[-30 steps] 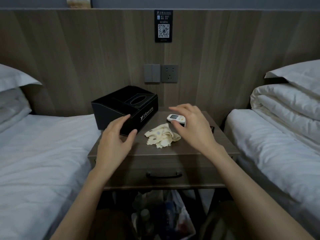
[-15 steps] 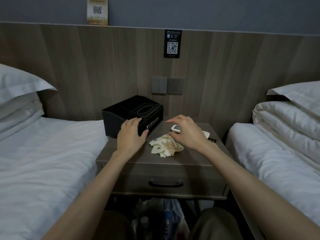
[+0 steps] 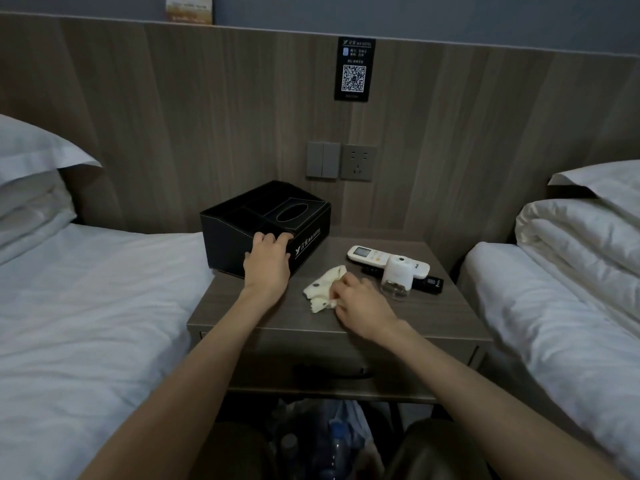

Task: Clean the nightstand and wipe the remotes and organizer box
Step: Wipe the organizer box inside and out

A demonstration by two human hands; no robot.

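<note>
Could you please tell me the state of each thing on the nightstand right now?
organizer box: upright, held at its front rim by the left hand.
cloth: crumpled, gripped by the right hand.
white remote: lying flat, untouched.
black remote: lying flat, partly hidden.
white-capped bottle: upright.
drawer: shut.

Black organizer box [image 3: 228,237] rear-left on nightstand [image 3: 433,313], white remote [image 3: 367,256] right, crumpled cloth [image 3: 322,287] centre

The scene is dimly and evenly lit; the light's source cannot be told. Detail is lost in deep shadow under the nightstand [image 3: 433,313]. White bedding [image 3: 86,306] is rendered grey. The wall panel [image 3: 207,116] is bowed by wide-angle distortion. Focus is slightly soft.
</note>
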